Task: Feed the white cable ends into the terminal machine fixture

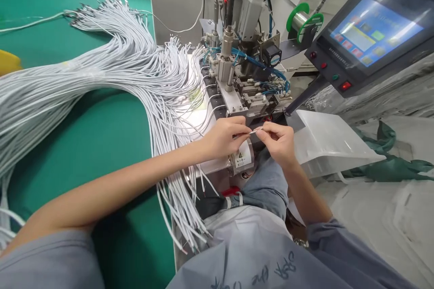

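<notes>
My left hand (224, 136) and my right hand (280, 140) meet just in front of a small machine (242, 86) with clamps and blue hoses. Both pinch the same thin white cable end (255, 131) between thumb and fingers, the cable stretched between them. A large bundle of white cables (111, 72) fans across the green table (98, 144) to my left, its ends hanging over the table edge near my left forearm.
A touchscreen control panel (369, 31) with coloured buttons stands at the upper right. A translucent plastic chute (325, 140) slopes away right of my right hand. A green wire spool (303, 18) sits behind the machine. A yellow object (8, 61) lies at the far left.
</notes>
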### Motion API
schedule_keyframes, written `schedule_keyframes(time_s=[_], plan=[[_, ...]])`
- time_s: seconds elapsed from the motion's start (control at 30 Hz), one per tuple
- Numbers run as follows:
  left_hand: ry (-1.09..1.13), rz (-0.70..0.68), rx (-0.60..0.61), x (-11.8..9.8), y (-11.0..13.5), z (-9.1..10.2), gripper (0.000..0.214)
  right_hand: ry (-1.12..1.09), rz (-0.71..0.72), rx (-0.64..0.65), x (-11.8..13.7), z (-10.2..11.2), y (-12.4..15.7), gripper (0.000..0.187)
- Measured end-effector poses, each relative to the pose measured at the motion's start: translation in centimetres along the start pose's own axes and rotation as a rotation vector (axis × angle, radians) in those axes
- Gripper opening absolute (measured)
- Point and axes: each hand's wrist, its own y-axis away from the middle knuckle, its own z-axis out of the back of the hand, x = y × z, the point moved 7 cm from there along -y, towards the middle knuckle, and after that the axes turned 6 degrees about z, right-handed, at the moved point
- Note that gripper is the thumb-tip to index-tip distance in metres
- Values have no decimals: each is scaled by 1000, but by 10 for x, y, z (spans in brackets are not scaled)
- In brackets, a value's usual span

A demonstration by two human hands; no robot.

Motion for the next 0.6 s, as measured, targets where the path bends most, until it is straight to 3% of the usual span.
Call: schedule_keyframes(time_s=[0.1, 0.2, 0.3, 0.4, 0.47, 0.6], plan=[[40, 13, -40, 0, 2, 1, 16, -83, 20, -151, -2, -6, 6, 16], [-94, -22, -37, -2, 4, 1, 22, 38, 89, -245, 3, -6, 11, 18], [-411, -149, 7, -10, 4, 0, 29, 177, 169, -156, 10, -4, 7, 20], [-572, -214, 34, -17, 3, 0, 30, 125, 160, 3, 9, -5, 0, 21], [-482, -123, 23, -16, 2, 3, 25, 55, 143, -7, 6, -5, -1, 22], [-81, 134, 36, 3, 5, -4, 18, -45, 104, -153, -3, -11, 7, 22]])
